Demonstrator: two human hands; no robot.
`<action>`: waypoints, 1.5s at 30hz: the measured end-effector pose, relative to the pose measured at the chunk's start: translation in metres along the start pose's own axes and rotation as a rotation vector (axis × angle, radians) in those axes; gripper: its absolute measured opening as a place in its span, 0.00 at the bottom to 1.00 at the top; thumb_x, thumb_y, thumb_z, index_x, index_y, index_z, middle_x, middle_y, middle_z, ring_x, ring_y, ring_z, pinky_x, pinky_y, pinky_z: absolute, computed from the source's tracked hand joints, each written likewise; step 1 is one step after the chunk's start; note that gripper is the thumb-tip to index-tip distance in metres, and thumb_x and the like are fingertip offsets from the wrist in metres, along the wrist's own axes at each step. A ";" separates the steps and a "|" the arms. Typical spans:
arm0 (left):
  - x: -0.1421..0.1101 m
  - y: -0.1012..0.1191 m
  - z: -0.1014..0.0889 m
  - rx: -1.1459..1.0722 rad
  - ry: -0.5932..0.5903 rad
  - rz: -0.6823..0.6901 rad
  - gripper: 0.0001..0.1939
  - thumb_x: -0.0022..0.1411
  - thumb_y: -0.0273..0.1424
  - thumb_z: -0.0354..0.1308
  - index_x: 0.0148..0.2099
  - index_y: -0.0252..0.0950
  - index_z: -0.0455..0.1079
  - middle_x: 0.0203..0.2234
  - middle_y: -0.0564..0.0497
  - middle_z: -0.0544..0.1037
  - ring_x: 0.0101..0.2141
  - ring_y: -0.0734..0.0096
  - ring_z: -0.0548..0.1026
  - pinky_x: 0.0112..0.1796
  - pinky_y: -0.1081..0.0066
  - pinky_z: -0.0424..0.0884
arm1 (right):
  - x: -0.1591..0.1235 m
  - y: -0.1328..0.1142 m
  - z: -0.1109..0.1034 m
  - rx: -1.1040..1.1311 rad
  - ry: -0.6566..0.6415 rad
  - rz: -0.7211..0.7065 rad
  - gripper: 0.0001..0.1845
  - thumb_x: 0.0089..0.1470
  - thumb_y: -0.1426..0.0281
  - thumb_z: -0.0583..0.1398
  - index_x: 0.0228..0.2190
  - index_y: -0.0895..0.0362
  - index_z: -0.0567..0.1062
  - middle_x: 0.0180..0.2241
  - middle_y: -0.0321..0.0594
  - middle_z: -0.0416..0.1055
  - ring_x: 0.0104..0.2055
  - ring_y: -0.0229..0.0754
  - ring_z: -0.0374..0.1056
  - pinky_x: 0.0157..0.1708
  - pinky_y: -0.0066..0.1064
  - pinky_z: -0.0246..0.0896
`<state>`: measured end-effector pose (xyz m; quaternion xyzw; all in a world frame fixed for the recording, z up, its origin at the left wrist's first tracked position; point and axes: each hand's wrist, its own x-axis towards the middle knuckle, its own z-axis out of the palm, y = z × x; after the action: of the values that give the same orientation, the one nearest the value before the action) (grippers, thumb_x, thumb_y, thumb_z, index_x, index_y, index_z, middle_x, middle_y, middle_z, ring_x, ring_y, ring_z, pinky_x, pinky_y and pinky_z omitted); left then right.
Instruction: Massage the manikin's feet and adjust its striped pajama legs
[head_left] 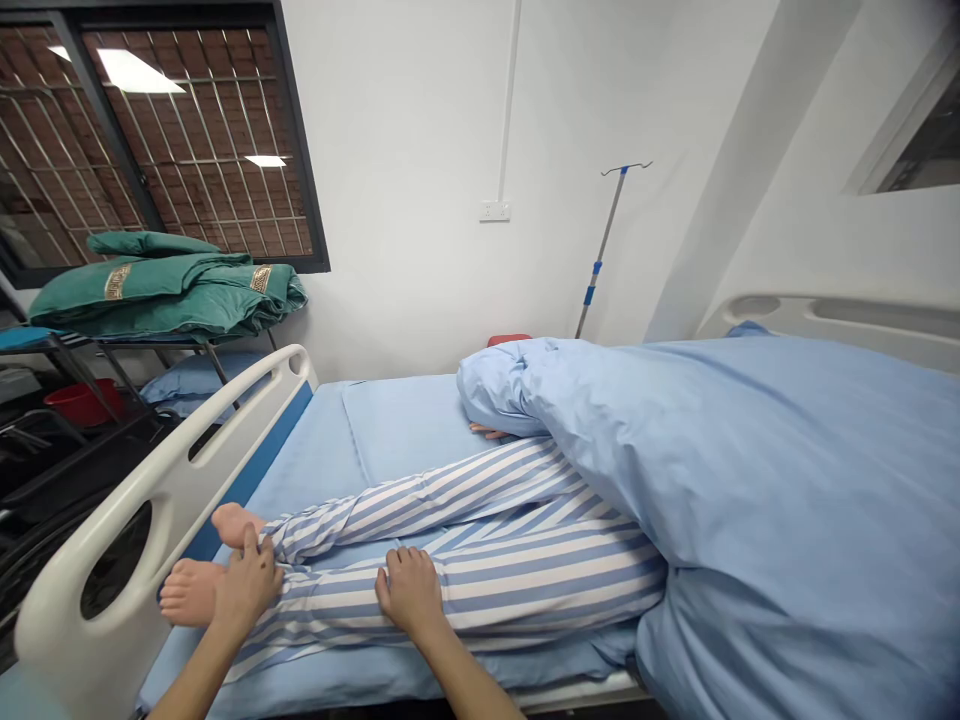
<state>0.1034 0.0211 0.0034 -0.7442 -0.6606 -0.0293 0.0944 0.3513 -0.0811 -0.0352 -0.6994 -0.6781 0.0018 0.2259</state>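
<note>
A figure lies on the hospital bed [360, 470] in blue-and-white striped pyjamas [480, 580], with bare feet [191, 592] towards me. A light blue blanket [720, 470] covers its upper body and hides the head. My left hand [244, 585] holds the nearer leg at the ankle, just above the foot. My right hand [409, 590] grips the same striped leg further up, its fingers curled over the cloth. The figure's own hand [487, 433] shows under the blanket edge at the far side.
A white bed rail [97, 540] runs along the near left. Beyond it stand a rack with folded green cloth [161, 285], a red basin [82, 402] and a blue pillow [195, 385]. An IV pole [604, 250] stands by the wall.
</note>
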 end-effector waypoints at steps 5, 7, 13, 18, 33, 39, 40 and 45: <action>0.003 0.003 -0.001 0.066 0.019 0.055 0.22 0.57 0.32 0.47 0.51 0.30 0.69 0.55 0.31 0.62 0.48 0.45 0.67 0.40 0.55 0.67 | 0.000 0.000 -0.001 0.016 -0.004 0.008 0.11 0.55 0.66 0.52 0.34 0.58 0.71 0.33 0.45 0.71 0.38 0.48 0.65 0.40 0.41 0.57; 0.012 0.002 0.004 0.061 0.010 0.110 0.23 0.59 0.33 0.45 0.53 0.29 0.67 0.57 0.32 0.62 0.50 0.47 0.66 0.43 0.56 0.67 | 0.000 0.000 -0.002 0.021 -0.006 0.008 0.11 0.54 0.66 0.52 0.34 0.58 0.71 0.34 0.46 0.71 0.39 0.49 0.65 0.40 0.41 0.57; 0.043 0.010 0.035 -0.022 -0.041 0.259 0.28 0.59 0.29 0.45 0.61 0.27 0.58 0.58 0.36 0.62 0.57 0.57 0.62 0.54 0.61 0.59 | 0.001 0.001 0.000 0.036 -0.004 0.009 0.11 0.54 0.66 0.52 0.34 0.58 0.72 0.33 0.46 0.70 0.38 0.49 0.65 0.41 0.42 0.58; 0.046 0.020 0.045 0.085 -0.070 0.214 0.27 0.58 0.30 0.45 0.60 0.29 0.60 0.57 0.37 0.65 0.57 0.55 0.62 0.53 0.57 0.59 | 0.001 0.003 0.004 0.030 -0.006 0.007 0.12 0.54 0.66 0.52 0.34 0.59 0.72 0.33 0.46 0.70 0.38 0.49 0.65 0.40 0.42 0.58; 0.007 0.029 0.028 0.207 0.078 0.100 0.27 0.59 0.33 0.49 0.61 0.47 0.60 0.58 0.38 0.61 0.58 0.43 0.54 0.50 0.44 0.56 | 0.001 0.002 -0.001 0.044 -0.001 0.006 0.12 0.54 0.66 0.52 0.34 0.59 0.72 0.34 0.47 0.71 0.38 0.50 0.66 0.40 0.43 0.59; 0.012 0.033 0.028 0.108 0.034 0.146 0.28 0.57 0.31 0.49 0.61 0.40 0.61 0.59 0.41 0.61 0.60 0.49 0.54 0.55 0.49 0.52 | 0.000 0.001 -0.004 0.054 -0.022 0.005 0.13 0.55 0.66 0.52 0.35 0.59 0.72 0.34 0.48 0.71 0.39 0.50 0.66 0.41 0.43 0.58; 0.013 0.034 0.028 0.079 0.011 0.150 0.27 0.58 0.31 0.48 0.61 0.40 0.61 0.59 0.42 0.61 0.59 0.50 0.54 0.55 0.50 0.53 | 0.000 0.000 -0.005 0.055 -0.026 0.003 0.13 0.55 0.66 0.52 0.35 0.60 0.72 0.34 0.48 0.71 0.39 0.50 0.66 0.41 0.43 0.58; 0.018 0.042 0.038 -0.026 -0.062 0.236 0.28 0.59 0.32 0.44 0.62 0.32 0.58 0.59 0.41 0.62 0.59 0.58 0.57 0.56 0.61 0.56 | 0.000 0.001 -0.006 0.059 -0.028 -0.004 0.13 0.55 0.66 0.52 0.35 0.59 0.72 0.34 0.47 0.71 0.39 0.50 0.66 0.41 0.43 0.58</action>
<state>0.1442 0.0411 -0.0352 -0.8186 -0.5704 -0.0036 0.0669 0.3541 -0.0832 -0.0302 -0.6910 -0.6823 0.0308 0.2369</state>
